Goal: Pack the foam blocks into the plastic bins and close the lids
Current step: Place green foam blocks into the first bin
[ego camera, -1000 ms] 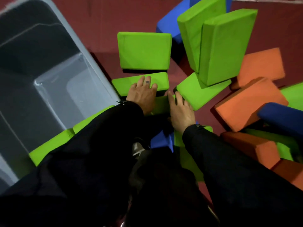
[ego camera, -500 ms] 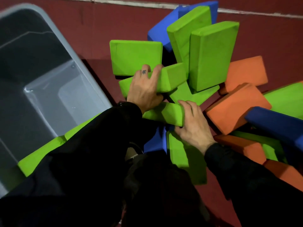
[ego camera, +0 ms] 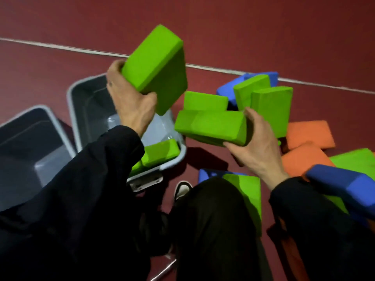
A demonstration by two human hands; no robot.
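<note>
My left hand [ego camera: 129, 102] is shut on a green foam block [ego camera: 156, 67], raised above the far side of a grey plastic bin [ego camera: 81, 106]. That bin holds green blocks [ego camera: 160, 152] at its near end. My right hand [ego camera: 257, 142] grips a second green foam block [ego camera: 211, 126], lifted off the floor just right of the bin. A pile of green [ego camera: 272, 106], blue [ego camera: 345, 183] and orange blocks [ego camera: 308, 134] lies on the floor to the right.
A second grey bin [ego camera: 30, 142] stands open at the left. A green block [ego camera: 247, 191] and a blue one [ego camera: 207, 173] lie by my knee. A shoe [ego camera: 182, 189] shows near the bin's latch [ego camera: 146, 181]. A white line [ego camera: 223, 68] crosses the dark red floor.
Both hands have lifted their green blocks off the pile and swung left toward the bin; the left block is now raised high. The view has pulled back, showing two bins.
</note>
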